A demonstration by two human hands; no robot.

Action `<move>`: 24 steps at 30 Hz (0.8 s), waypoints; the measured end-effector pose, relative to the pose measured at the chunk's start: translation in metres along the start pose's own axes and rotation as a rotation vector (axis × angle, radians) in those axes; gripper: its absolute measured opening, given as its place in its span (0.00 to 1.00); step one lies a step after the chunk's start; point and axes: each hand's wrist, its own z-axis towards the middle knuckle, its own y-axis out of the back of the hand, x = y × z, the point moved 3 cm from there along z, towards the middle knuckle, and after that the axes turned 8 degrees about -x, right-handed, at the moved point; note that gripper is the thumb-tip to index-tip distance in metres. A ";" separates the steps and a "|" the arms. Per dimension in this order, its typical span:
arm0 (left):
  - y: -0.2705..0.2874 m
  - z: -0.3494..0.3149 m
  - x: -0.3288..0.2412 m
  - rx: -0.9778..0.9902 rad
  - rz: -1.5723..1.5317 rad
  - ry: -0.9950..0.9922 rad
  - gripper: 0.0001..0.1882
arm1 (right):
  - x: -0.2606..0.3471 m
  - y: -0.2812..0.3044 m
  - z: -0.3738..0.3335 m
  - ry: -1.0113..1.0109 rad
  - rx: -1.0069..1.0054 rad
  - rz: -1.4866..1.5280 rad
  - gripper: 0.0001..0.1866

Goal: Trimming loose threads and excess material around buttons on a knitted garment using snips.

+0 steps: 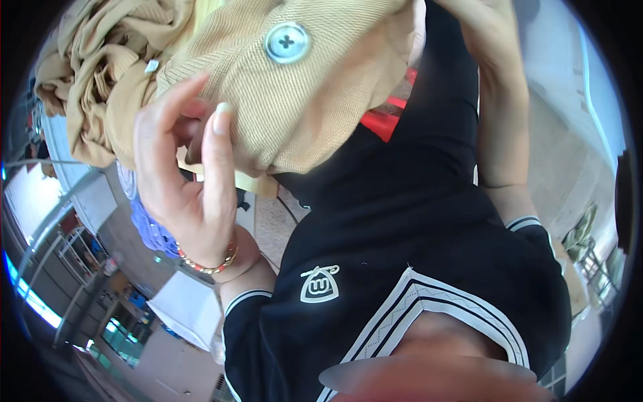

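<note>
A beige knit garment [281,107] with a large pale four-hole button [287,43] is held up in front of me. My left hand [194,154] grips its left edge, thumb and fingers closed round the cloth. The garment's lower edge hangs in a fold over my lap. At the upper right, my right hand [483,27] runs out of the picture at the top. Its fingers are out of sight, so what it touches cannot be made out.
A heap of similar beige knitwear [100,74] lies at the upper left. Below it are a purple-blue bundle [151,224] and a white box-like object [187,308] near the floor. Something red [382,124] shows beside my lap. A greenish cloth bundle [581,231] sits at the far right.
</note>
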 end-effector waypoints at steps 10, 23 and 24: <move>-0.023 0.026 -0.017 0.197 0.329 -0.397 0.17 | -0.002 -0.041 -0.025 0.488 0.242 -0.039 0.18; -0.030 0.034 -0.018 0.252 0.429 -0.514 0.07 | 0.005 -0.056 -0.027 0.370 0.241 -0.447 0.10; -0.030 0.034 -0.018 0.230 0.383 -0.532 0.06 | 0.005 -0.055 -0.024 0.492 0.232 -0.528 0.09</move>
